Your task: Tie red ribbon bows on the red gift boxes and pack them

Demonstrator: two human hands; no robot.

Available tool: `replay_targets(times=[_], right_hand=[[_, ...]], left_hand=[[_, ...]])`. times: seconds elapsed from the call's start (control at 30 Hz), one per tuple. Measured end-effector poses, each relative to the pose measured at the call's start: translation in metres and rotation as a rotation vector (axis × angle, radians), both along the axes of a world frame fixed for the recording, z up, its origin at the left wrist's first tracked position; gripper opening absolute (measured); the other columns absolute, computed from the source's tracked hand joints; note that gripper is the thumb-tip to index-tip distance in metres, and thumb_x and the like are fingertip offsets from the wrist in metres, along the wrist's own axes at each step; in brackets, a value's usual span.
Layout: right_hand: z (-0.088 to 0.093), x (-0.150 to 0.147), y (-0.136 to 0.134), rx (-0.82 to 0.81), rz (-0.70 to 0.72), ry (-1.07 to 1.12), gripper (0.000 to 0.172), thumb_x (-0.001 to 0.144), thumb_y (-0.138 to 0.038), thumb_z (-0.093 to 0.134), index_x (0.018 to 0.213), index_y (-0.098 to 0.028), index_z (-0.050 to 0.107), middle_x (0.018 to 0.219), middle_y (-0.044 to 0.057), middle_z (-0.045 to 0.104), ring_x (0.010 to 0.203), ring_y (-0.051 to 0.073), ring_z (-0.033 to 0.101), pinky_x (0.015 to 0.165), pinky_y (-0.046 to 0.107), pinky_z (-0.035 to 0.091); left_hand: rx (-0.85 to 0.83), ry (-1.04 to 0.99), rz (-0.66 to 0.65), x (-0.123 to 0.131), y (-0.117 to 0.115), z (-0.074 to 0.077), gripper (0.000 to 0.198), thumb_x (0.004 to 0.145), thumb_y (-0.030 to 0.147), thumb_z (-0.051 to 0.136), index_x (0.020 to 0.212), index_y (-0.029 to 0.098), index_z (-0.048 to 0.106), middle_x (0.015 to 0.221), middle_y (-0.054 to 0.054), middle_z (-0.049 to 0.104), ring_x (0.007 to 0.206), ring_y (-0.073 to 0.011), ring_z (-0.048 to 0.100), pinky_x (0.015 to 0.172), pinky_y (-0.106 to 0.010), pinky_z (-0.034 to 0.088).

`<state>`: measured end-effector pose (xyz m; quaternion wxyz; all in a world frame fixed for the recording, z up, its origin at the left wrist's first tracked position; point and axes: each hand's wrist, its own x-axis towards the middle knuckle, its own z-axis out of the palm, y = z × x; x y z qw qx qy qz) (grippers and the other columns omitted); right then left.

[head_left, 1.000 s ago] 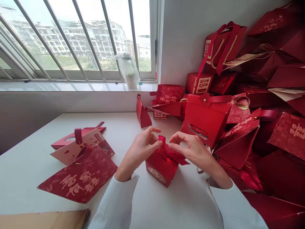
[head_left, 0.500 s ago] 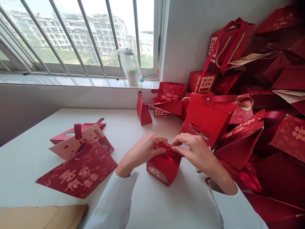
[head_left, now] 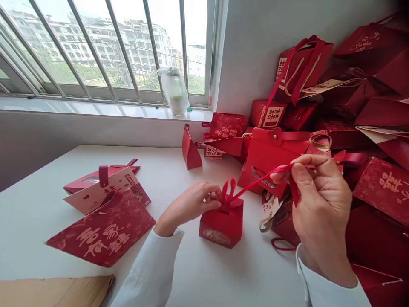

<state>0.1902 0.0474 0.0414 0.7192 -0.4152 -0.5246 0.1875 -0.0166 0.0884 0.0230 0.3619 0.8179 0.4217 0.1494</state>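
Observation:
A small red gift box (head_left: 222, 226) stands on the white table, with a gold emblem on its front. A red ribbon (head_left: 260, 183) rises from its top in a loop and stretches up and to the right. My left hand (head_left: 191, 204) is at the box top, its fingertips pinching the ribbon near the loop. My right hand (head_left: 321, 209) is raised well to the right, holding the ribbon's far end pulled taut between finger and thumb. The ribbon's knot is partly hidden by my left fingers.
Flat red printed gift-box blanks (head_left: 102, 226) lie at the left of the white table (head_left: 32, 221). A heap of red gift bags and boxes (head_left: 377, 230) fills the right side. A window (head_left: 111, 51) runs behind, with a plastic-wrapped jar (head_left: 174, 91) on its sill.
My right hand has moved up and to the right, drawing the ribbon out taut. A ribbon loop now stands above the box, whose top is more visible. My left hand stays at the box top.

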Motion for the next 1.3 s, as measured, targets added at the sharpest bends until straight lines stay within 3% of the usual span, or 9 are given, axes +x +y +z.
replay_targets(times=[0.2, 0.37, 0.5, 0.6, 0.83, 0.93, 1.1, 1.2, 1.3], right_hand=[[0.011, 0.004, -0.013, -0.074, 0.007, -0.221, 0.004, 0.081, -0.026, 0.064, 0.081, -0.023, 0.061, 0.07, -0.003, 0.06, 0.061, 0.012, 0.058, 0.058, 0.023, 0.047], [0.027, 0.021, -0.026, -0.066, 0.267, -0.415, 0.027, 0.082, -0.026, 0.06, 0.058, -0.02, 0.051, 0.067, -0.001, 0.056, 0.07, 0.015, 0.056, 0.067, 0.027, 0.046], [0.028, 0.033, -0.024, -0.418, 0.512, -0.659, 0.036, 0.086, -0.039, 0.055, 0.055, -0.019, 0.05, 0.056, -0.001, 0.054, 0.055, 0.013, 0.051, 0.052, 0.025, 0.041], [0.022, 0.027, -0.017, -0.688, 0.427, -0.793, 0.029, 0.083, -0.044, 0.06, 0.066, -0.02, 0.056, 0.056, -0.003, 0.055, 0.048, 0.011, 0.048, 0.046, 0.022, 0.037], [0.003, -0.009, -0.008, -0.74, 0.328, -1.015, 0.034, 0.08, -0.048, 0.061, 0.06, -0.02, 0.059, 0.053, -0.002, 0.054, 0.05, 0.012, 0.048, 0.049, 0.024, 0.031], [-0.006, -0.023, -0.012, -0.778, 0.247, -1.104, 0.031, 0.075, -0.041, 0.067, 0.056, -0.02, 0.055, 0.054, -0.002, 0.055, 0.052, 0.013, 0.048, 0.051, 0.025, 0.028], [-0.015, -0.03, -0.014, -0.778, 0.135, -1.193, 0.019, 0.073, -0.014, 0.056, 0.055, -0.02, 0.051, 0.051, -0.002, 0.051, 0.049, 0.012, 0.043, 0.05, 0.026, 0.024], [-0.012, -0.02, -0.01, -0.807, 0.179, -1.168, 0.017, 0.072, -0.012, 0.051, 0.058, -0.02, 0.054, 0.053, -0.002, 0.054, 0.052, 0.013, 0.047, 0.052, 0.026, 0.026], [-0.008, -0.007, -0.003, -0.814, 0.367, -1.06, 0.013, 0.072, -0.015, 0.049, 0.063, -0.021, 0.056, 0.056, -0.003, 0.056, 0.054, 0.012, 0.049, 0.052, 0.024, 0.03]], left_hand=[[-0.023, 0.002, 0.022, 0.001, -0.004, 0.004, 0.031, 0.09, 0.039, 0.039, 0.07, 0.02, 0.053, 0.071, 0.003, 0.059, 0.065, -0.0124, 0.051, 0.059, -0.023, 0.035], [0.042, -0.084, 0.172, 0.019, -0.015, 0.0, 0.035, 0.082, 0.051, 0.053, 0.104, 0.023, 0.052, 0.09, -0.001, 0.061, 0.08, -0.0166, 0.054, 0.067, -0.025, 0.042], [0.158, 0.003, 0.161, 0.034, -0.019, -0.007, 0.017, 0.083, 0.03, 0.052, 0.096, 0.02, 0.057, 0.087, -0.003, 0.062, 0.083, -0.0178, 0.054, 0.07, -0.027, 0.042], [0.197, -0.005, 0.154, 0.033, -0.016, -0.007, 0.015, 0.084, 0.02, 0.044, 0.08, 0.019, 0.059, 0.076, 0.0, 0.062, 0.069, -0.0143, 0.054, 0.062, -0.025, 0.04], [0.099, -0.006, 0.241, -0.005, -0.011, 0.021, 0.021, 0.082, 0.035, 0.048, 0.078, 0.02, 0.062, 0.071, 0.002, 0.062, 0.06, -0.0112, 0.051, 0.053, -0.021, 0.036], [0.078, 0.132, 0.361, -0.026, -0.014, 0.035, 0.034, 0.082, 0.047, 0.047, 0.067, 0.019, 0.061, 0.06, 0.002, 0.057, 0.052, -0.0108, 0.046, 0.046, -0.021, 0.029], [0.029, 0.278, 0.458, -0.051, -0.021, 0.044, 0.044, 0.08, 0.053, 0.046, 0.054, 0.019, 0.06, 0.059, 0.0, 0.061, 0.054, -0.0125, 0.05, 0.05, -0.023, 0.032], [-0.055, 0.363, 0.432, -0.057, -0.025, 0.041, 0.044, 0.078, 0.051, 0.048, 0.049, 0.02, 0.06, 0.055, -0.001, 0.061, 0.047, -0.013, 0.049, 0.049, -0.025, 0.032], [0.015, 0.417, 0.429, -0.054, -0.027, 0.035, 0.045, 0.077, 0.046, 0.05, 0.04, 0.02, 0.053, 0.046, -0.002, 0.052, 0.044, -0.0139, 0.046, 0.047, -0.026, 0.03]])
